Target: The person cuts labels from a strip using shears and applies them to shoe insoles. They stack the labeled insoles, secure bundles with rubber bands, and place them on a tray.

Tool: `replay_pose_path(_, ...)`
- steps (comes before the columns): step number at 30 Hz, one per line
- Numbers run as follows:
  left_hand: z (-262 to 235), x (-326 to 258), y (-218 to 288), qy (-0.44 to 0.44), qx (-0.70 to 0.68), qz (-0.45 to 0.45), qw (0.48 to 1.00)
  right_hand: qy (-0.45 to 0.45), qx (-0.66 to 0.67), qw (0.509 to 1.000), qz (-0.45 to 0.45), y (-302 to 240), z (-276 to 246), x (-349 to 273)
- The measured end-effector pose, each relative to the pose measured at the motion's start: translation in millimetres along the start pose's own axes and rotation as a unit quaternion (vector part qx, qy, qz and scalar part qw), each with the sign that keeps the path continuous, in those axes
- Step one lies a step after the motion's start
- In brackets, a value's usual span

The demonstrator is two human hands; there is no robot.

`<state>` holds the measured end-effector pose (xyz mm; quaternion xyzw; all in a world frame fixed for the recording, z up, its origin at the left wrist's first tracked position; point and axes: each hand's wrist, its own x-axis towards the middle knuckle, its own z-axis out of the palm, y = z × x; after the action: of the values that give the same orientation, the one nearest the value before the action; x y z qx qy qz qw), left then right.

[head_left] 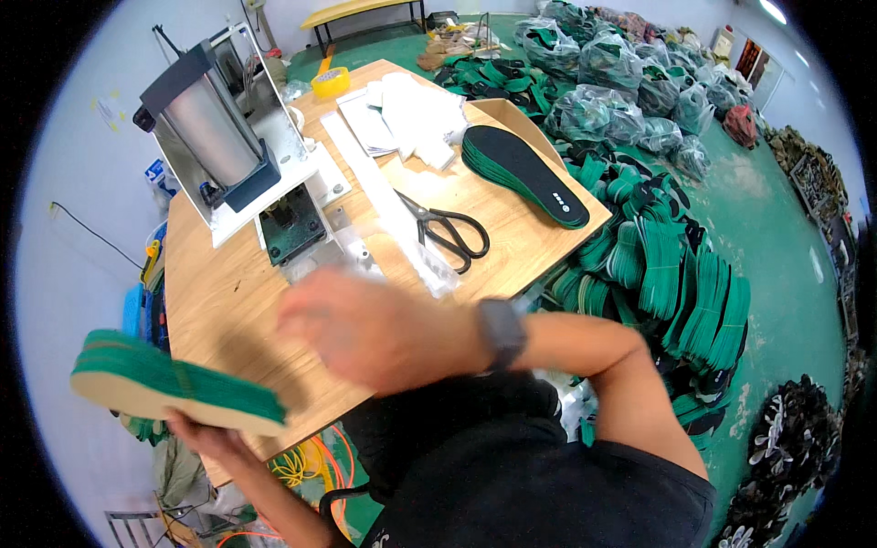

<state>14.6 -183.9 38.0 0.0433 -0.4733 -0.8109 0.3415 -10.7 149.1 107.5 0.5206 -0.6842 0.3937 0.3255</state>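
At the table's left edge, my left hand (pixel 206 437) grips a thick stack of green insoles (pixel 174 379) from below. The stack is tilted, with a beige face on its near side and what looks like a band around its middle. Over the front of the table, my right hand (pixel 365 329) is smeared by motion, so its fingers cannot be read. A dark watch is on that wrist. Black-handled scissors (pixel 448 233) lie just beyond it. Farther right, another insole stack (pixel 521 173) with a black top rests on the table.
A press machine (pixel 215 128) with a metal cylinder stands at the table's back left. Yellow tape (pixel 331 82) and white paper sheets (pixel 411 110) lie toward the far edge. Bundled green insoles (pixel 658 274) and filled plastic bags (pixel 612 68) cover floor to the right. Orange cables (pixel 333 466) hang below.
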Motion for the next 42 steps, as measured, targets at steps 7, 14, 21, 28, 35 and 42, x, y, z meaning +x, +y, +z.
replay_pose_path(7, 67, -96, -30, -0.207, -0.125, -0.15, 0.959, 0.053, 0.132, 0.988, 0.056, -31, 69, -23)
replay_pose_path(14, 76, -144, -40, -0.091, 0.04, -0.229, 0.968, 0.065, 0.168, 0.968, 0.178, -34, 64, -52)
replay_pose_path(21, 54, -152, -49, -0.067, 0.103, -0.248, 0.961, -0.004, 0.153, 0.979, 0.133, -33, 50, -70)
replay_pose_path(28, 12, -136, -45, -0.055, 0.04, -0.269, 0.961, -0.35, 0.464, 0.788, 0.204, -55, 35, -68)
replay_pose_path(35, -4, -83, -12, -0.055, -0.124, -0.103, 0.985, -0.203, 0.576, 0.714, 0.343, -39, 35, -129)
replay_pose_path(42, 74, -154, -36, -0.263, 0.013, 0.005, 0.965, -0.089, 0.553, 0.737, 0.379, -34, 12, -70)
